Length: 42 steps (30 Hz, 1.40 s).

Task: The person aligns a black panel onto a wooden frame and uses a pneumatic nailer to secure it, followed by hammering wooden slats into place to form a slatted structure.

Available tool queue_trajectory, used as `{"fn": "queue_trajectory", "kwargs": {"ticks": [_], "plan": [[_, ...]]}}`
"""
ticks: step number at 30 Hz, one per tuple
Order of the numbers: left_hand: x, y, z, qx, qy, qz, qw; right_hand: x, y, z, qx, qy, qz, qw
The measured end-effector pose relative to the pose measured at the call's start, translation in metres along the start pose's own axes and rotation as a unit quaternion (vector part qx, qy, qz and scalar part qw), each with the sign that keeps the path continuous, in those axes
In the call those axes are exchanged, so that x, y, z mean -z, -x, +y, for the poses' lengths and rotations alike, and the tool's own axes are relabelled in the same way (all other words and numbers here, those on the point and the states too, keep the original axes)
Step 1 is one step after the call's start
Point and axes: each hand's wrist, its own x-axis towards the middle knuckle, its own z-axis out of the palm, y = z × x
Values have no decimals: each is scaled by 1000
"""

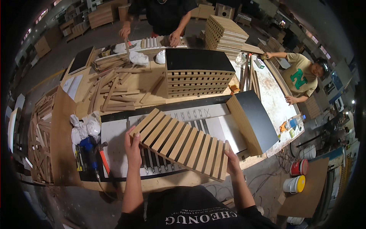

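My left hand (133, 149) grips the left end of a slatted wooden panel (178, 142), its thumb over the edge. The right end is in my right hand (232, 159). Pale wood slats run across the panel with dark gaps between them. It is tilted, the left end farther from me, above a white board (114, 133) marked with black patterns. Just to the right, a dark-topped stack of panels (253, 124) stands beside the board. My fingers on the panel's underside are hidden.
A black-topped stack of slotted panels (200, 70) stands beyond the board. Loose wood strips (112, 91) lie at left. A hammer (103, 156) and a blue power tool (89, 152) rest near my left. One co-worker (162, 19) stands opposite, another (303, 76) at right.
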Motion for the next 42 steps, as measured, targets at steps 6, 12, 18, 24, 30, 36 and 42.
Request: {"fn": "queue_trajectory", "kwargs": {"ticks": [6,12,18,24,30,36,42], "plan": [[-29,-56,38,-140,-317,-53,936,-25,25,12,-124,-62,76,987],[-66,-102,43,-95,-389,-103,911,-5,21,45,-211,-349,61,911],[-82,-111,31,-27,-324,-147,934,5,20,54,-234,-349,93,903],[-85,-109,25,41,-244,-171,954,14,24,65,-229,-353,95,902],[-93,-100,25,23,-195,-235,952,5,25,63,-205,-393,74,893],[-102,-95,32,52,-210,-221,951,7,22,63,-197,-419,48,885],[-83,-87,16,-6,-219,-170,961,-3,31,48,-154,-290,90,940]]}}
